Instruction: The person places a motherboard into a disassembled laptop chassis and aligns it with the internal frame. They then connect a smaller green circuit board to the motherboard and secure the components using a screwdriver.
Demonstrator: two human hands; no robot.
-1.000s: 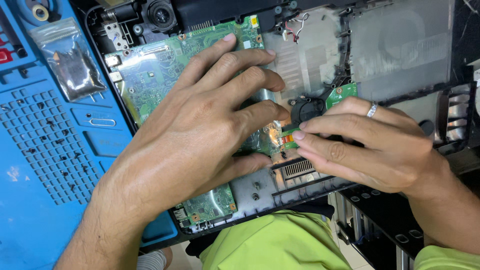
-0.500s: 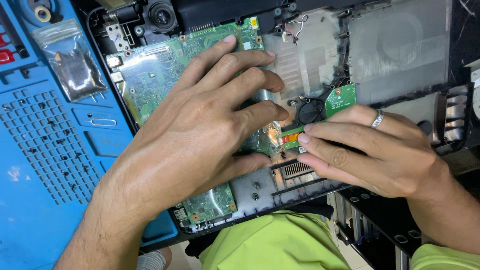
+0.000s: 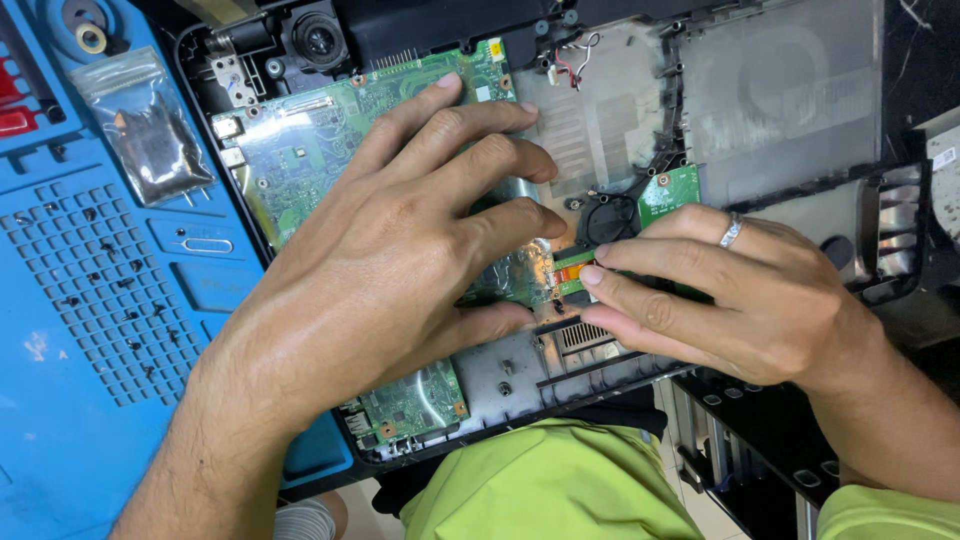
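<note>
Both hands meet over an opened laptop chassis (image 3: 780, 120). The left hand (image 3: 400, 260) lies flat, fingers spread, on the green circuit board (image 3: 290, 170). The right hand (image 3: 730, 300) pinches a small orange-and-green connector (image 3: 572, 268), lying crosswise just beside the left fingertips. A ribbed blue mat (image 3: 90, 330) covers the worktop.

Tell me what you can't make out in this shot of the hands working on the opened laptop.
- Head view: the middle of the green circuit board lies under the left hand.
- Head view: whatever the right hand grips at the orange connector is covered by its fingers.
- Head view: the contents of the clear plastic bag are too small to tell.
- Head view: the laptop case is cut off by the top edge.
</note>
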